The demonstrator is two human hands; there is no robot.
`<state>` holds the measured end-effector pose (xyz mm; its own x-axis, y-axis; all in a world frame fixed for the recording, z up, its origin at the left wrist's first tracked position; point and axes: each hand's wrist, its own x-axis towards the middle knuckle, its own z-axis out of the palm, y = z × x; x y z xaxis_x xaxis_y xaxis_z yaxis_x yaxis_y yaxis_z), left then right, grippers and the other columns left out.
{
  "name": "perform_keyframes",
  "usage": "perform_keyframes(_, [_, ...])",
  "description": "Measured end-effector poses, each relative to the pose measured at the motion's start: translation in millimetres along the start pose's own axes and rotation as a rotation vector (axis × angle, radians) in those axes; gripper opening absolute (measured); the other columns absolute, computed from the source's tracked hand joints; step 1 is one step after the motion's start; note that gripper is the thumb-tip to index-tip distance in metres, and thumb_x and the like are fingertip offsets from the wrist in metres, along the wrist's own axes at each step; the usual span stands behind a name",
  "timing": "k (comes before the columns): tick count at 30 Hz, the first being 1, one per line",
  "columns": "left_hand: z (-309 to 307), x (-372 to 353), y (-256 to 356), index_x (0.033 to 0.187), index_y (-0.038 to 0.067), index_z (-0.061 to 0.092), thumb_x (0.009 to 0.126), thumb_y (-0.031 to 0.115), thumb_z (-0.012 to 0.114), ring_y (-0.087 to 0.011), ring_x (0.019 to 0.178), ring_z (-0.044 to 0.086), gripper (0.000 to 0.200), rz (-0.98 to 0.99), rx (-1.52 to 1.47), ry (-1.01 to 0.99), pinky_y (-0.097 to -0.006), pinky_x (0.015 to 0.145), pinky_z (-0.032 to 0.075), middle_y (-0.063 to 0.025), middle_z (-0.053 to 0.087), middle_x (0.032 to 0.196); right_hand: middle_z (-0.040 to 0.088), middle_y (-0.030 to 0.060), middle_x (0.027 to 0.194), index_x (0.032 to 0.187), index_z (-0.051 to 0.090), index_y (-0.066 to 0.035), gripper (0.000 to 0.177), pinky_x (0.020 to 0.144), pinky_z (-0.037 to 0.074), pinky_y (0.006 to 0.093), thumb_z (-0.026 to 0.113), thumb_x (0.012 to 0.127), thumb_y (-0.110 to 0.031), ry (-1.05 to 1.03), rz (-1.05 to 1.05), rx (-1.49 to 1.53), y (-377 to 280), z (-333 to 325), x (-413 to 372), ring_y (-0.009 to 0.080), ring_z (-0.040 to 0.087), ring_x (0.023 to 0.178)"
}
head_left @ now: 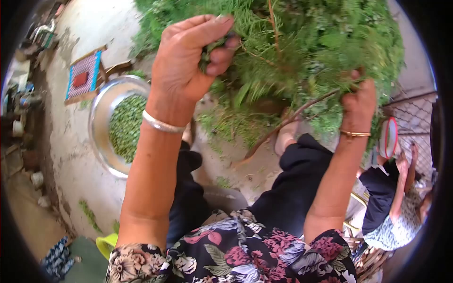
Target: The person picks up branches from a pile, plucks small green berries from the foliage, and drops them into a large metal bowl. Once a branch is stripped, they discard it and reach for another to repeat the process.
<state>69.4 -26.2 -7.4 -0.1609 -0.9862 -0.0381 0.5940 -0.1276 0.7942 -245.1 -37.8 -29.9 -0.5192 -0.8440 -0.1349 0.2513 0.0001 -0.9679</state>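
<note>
My left hand [196, 54] is raised at the upper middle, its fingers curled in a pinch. Small dark green pieces [213, 46] show inside the curl, too hidden to name exactly. My right hand [359, 101] is closed round a leafy plant stalk [295, 115]. The bare brown end of the stalk slants down to the left, over the floor between my feet; its leafy part is blurred by motion. Both hands are in front of a large heap of feathery green plants [330, 28].
A steel basin [96, 127] with many small green pods [127, 125] stands on the concrete floor to the left. Beyond it is a low woven stool [85, 75] with a red object on top. Another person [391, 203] sits at the right, near a wire mesh [415, 113].
</note>
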Motion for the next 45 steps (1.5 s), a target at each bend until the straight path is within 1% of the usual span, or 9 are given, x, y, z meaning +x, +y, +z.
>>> perform_keyframes(2, [-18, -2, 10, 0.087, -0.003, 0.058, 0.085, 0.008, 0.058, -0.013, 0.056, 0.051, 0.011, 0.015, -0.296, -0.108, -0.0222, 0.043, 0.038, -0.0124, 0.058, 0.074, 0.056, 0.0037, 0.084, 0.107, 0.056, -0.003, 0.024, 0.063, 0.047, 0.026, 0.052, 0.089, -0.019, -0.223, -0.655, -0.549, 23, -26, 26, 0.0144, 0.053, 0.069])
perform_keyframes(9, [-100, -43, 98, 0.096, -0.008, 0.049, 0.086, 0.002, 0.051, -0.0165, 0.063, 0.046, 0.015, 0.22, -0.355, 0.1, -0.0241, 0.053, 0.041, -0.0146, 0.052, 0.088, 0.056, 0.001, 0.072, 0.097, 0.059, -0.007, 0.016, 0.059, 0.046, 0.027, 0.048, 0.091, -0.017, -0.017, -0.068, 0.022, 2, -21, 16, 0.0145, 0.054, 0.067])
perform_keyframes(11, [-103, -63, 104, 0.095, -0.005, 0.057, 0.085, 0.003, 0.052, -0.0191, 0.064, 0.056, 0.014, 0.273, -0.13, 0.453, -0.027, 0.053, 0.046, -0.0154, 0.059, 0.078, 0.051, -0.0007, 0.068, 0.095, 0.058, -0.008, 0.017, 0.056, 0.045, 0.0298, 0.049, 0.092, -0.021, -0.571, 0.214, 0.191, 2, -23, 28, 0.0145, 0.051, 0.063])
perform_keyframes(13, [-134, -91, 109, 0.098, -0.006, 0.058, 0.086, 0.004, 0.05, -0.0232, 0.073, 0.061, 0.017, 0.247, 0.141, 0.646, -0.0324, 0.061, 0.052, -0.0181, 0.063, 0.085, 0.048, -0.0011, 0.066, 0.094, 0.058, -0.008, 0.019, 0.052, 0.042, 0.0316, 0.05, 0.091, -0.025, -0.31, 0.246, 0.099, 10, -10, 27, 0.0147, 0.047, 0.059])
perform_keyframes(17, [-186, -145, 104, 0.078, -0.001, 0.067, 0.084, 0.021, 0.063, -0.0145, 0.065, 0.058, 0.024, 0.102, 0.973, 0.922, -0.0259, 0.059, 0.046, -0.0051, 0.063, 0.071, 0.054, 0.0054, 0.087, 0.098, 0.055, -0.005, 0.021, 0.06, 0.046, 0.0299, 0.056, 0.086, -0.023, -0.372, -0.149, -0.504, 16, -9, 1, 0.0178, 0.054, 0.072])
perform_keyframes(23, [-243, -196, 90, 0.088, 0.0, 0.069, 0.083, 0.026, 0.062, -0.0088, 0.068, 0.055, 0.027, 0.066, 1.16, 1.086, -0.0282, 0.06, 0.043, -0.0021, 0.065, 0.075, 0.055, 0.0062, 0.097, 0.112, 0.053, -0.002, 0.033, 0.073, 0.047, 0.0323, 0.059, 0.084, -0.019, -0.426, -0.888, -1.017, 31, -12, -2, 0.0182, 0.055, 0.088])
perform_keyframes(28, [-276, -208, 57, 0.109, -0.006, 0.054, 0.078, 0.019, 0.059, -0.0399, 0.095, 0.053, 0.04, 0.374, 2.164, 0.798, -0.0441, 0.084, 0.042, -0.0261, 0.058, 0.1, 0.056, 0.0061, 0.09, 0.099, 0.056, -0.006, 0.018, 0.067, 0.047, 0.0305, 0.057, 0.086, -0.018, -0.326, -0.295, -0.384, 48, 20, -19, 0.0163, 0.055, 0.078])
perform_keyframes(37, [-16, -56, 64, 0.099, -0.008, 0.061, 0.079, 0.001, 0.063, -0.0115, 0.074, 0.062, 0.022, 0.574, 0.946, 0.516, -0.0223, 0.069, 0.049, -0.0124, 0.066, 0.083, 0.059, -0.0015, 0.076, 0.083, 0.06, -0.006, 0.019, 0.06, 0.044, 0.0237, 0.066, 0.085, -0.024, -0.371, -0.218, -0.129, 20, 84, -63, 0.0095, 0.054, 0.067])
perform_keyframes(45, [43, 3, 0, 0.102, -0.005, 0.062, 0.085, 0.002, 0.059, -0.0057, 0.066, 0.055, 0.019, 0.469, 0.775, 0.275, -0.0192, 0.057, 0.045, -0.0043, 0.065, 0.08, 0.065, -0.0009, 0.083, 0.095, 0.065, -0.002, 0.018, 0.066, 0.042, 0.0247, 0.063, 0.087, -0.017, -0.465, -0.29, -0.109, 14, 81, -67, 0.0081, 0.051, 0.07])
